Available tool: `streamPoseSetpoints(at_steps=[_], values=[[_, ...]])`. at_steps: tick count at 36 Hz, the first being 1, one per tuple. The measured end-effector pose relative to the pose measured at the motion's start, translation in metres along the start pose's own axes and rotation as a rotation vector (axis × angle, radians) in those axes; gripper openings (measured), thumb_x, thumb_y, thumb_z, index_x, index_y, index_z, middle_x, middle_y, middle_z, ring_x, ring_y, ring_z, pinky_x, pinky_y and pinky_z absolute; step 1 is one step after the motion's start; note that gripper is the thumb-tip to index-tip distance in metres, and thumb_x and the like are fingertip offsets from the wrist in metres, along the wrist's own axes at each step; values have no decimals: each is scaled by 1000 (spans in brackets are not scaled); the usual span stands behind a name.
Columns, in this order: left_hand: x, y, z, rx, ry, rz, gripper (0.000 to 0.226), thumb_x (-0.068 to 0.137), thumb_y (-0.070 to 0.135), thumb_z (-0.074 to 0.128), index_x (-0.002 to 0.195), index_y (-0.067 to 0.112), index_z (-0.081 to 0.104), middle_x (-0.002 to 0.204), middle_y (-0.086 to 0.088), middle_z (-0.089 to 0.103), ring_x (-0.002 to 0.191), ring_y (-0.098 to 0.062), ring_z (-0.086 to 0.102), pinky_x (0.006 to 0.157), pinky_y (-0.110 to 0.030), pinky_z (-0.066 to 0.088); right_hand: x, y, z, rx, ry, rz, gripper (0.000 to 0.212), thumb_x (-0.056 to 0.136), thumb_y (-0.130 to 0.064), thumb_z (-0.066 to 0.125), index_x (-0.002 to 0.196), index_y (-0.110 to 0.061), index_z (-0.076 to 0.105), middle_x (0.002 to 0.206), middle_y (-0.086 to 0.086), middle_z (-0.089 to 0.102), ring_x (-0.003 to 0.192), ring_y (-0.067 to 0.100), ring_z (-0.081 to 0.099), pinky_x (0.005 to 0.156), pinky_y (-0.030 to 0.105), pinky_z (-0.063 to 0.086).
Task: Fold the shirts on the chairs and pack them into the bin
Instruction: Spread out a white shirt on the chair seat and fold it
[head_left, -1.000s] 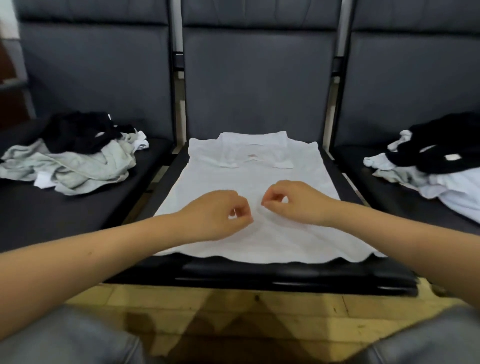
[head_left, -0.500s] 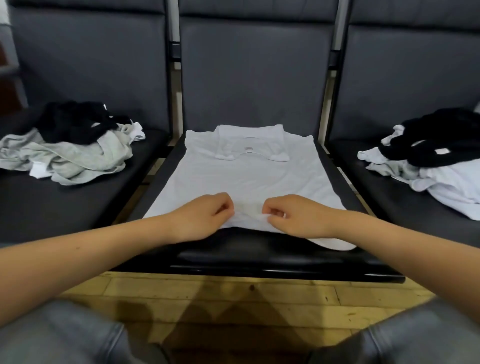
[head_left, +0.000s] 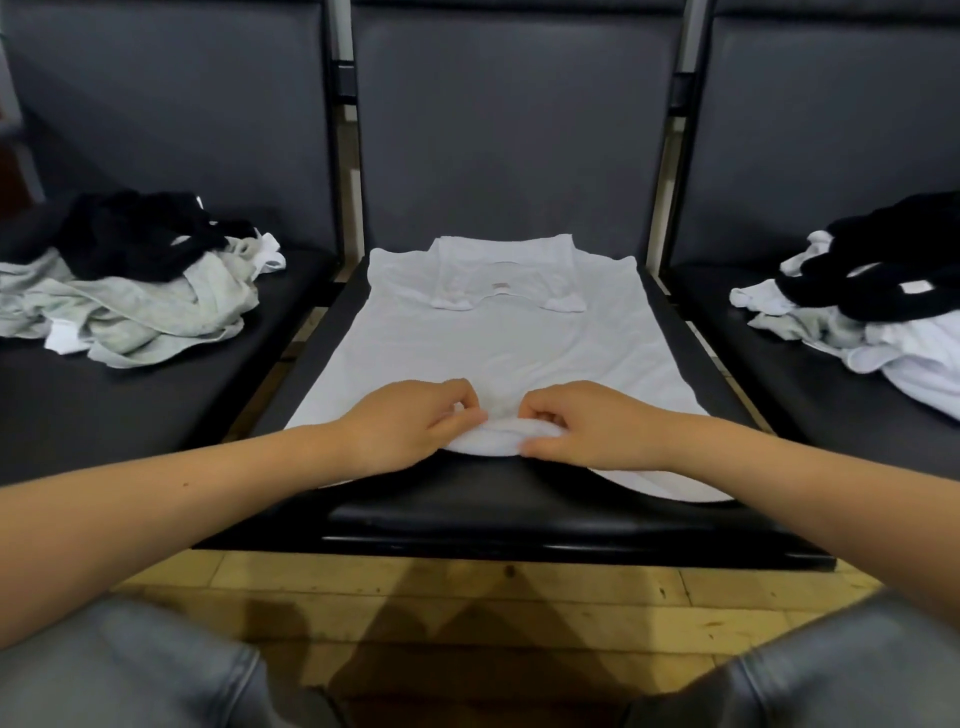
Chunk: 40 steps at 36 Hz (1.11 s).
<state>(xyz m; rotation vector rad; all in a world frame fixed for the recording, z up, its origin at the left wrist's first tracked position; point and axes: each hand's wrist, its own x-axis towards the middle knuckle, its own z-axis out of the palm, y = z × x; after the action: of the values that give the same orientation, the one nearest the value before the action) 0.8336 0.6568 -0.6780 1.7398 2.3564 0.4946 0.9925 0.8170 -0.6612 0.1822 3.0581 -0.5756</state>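
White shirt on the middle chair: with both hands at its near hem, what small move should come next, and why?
Probably lift the hem and carry it toward the collar. The left hand and right hand pinch the bunched near edge of the white shirt, which lies flat on the middle chair, sleeves already folded in.

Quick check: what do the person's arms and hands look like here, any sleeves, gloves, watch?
Both forearms are bare up to the frame edge: no sleeves in view. The left hand and right hand have no gloves, rings, watch or markings visible. Grey trousers cover the knees at the bottom.
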Motion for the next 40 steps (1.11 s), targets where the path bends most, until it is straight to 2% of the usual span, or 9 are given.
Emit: streamPoseSetpoints(at_steps=[4,13,18,24,28,30,33,37,40], values=[[4,-3,-8,73,-58,20,33,89,56,55,106,27,56,87,14,55,84,-12,51,74,-23,39,0,8,-4,-77,65,14,6,91,-16,54,85,-17,54,84,0,59,78,19,51,69,31,37],[15,-33,-44,103,164,16,12,92,27,59,88,20,67,84,15,63,87,-12,57,78,-26,41,-8,31,-35,-301,122,257,27,90,-14,46,68,-26,35,83,-1,50,81,21,46,62,30,30],[9,-53,-60,147,185,-58,18,92,25,59,87,14,72,86,5,68,86,-16,61,80,-33,46,-15,57,-52,-336,146,472,19,89,-11,44,100,-18,59,100,1,59,92,23,54,72,31,42],[2,-59,-62,-201,200,-217,30,96,25,57,91,-2,70,94,-11,69,85,-19,59,74,-25,44,-21,95,-54,-80,244,590,28,90,-12,49,64,-2,48,68,14,49,66,24,46,59,34,33],[1,-57,-59,-637,271,-392,25,95,28,60,96,5,70,91,-2,69,77,-9,63,65,-19,48,-31,110,-53,291,346,614,25,89,-20,60,70,-5,53,74,12,46,75,21,43,68,32,31],[3,-59,-56,-741,335,-459,24,94,27,60,93,4,67,85,-5,66,64,-6,62,53,-14,48,-36,115,-52,393,386,592,38,89,-23,64,77,13,56,77,11,47,77,21,43,72,32,31],[4,-64,-49,-719,369,-537,25,96,27,59,91,3,65,81,-5,62,60,-7,59,48,-11,44,-39,116,-50,428,381,572,49,91,-25,65,97,22,53,80,8,47,77,20,43,73,31,31],[2,-74,-53,-435,366,-513,36,98,28,54,98,-6,67,97,-15,66,86,-21,56,78,-30,41,-44,118,-53,431,365,577,40,92,-20,63,98,19,60,82,13,55,77,21,52,67,30,42],[0,-82,-56,-378,388,-508,31,98,23,51,100,-4,66,102,-17,66,91,-22,55,81,-34,40,-48,118,-54,490,403,588,26,93,-14,60,95,11,66,89,16,61,77,22,57,67,30,47]])
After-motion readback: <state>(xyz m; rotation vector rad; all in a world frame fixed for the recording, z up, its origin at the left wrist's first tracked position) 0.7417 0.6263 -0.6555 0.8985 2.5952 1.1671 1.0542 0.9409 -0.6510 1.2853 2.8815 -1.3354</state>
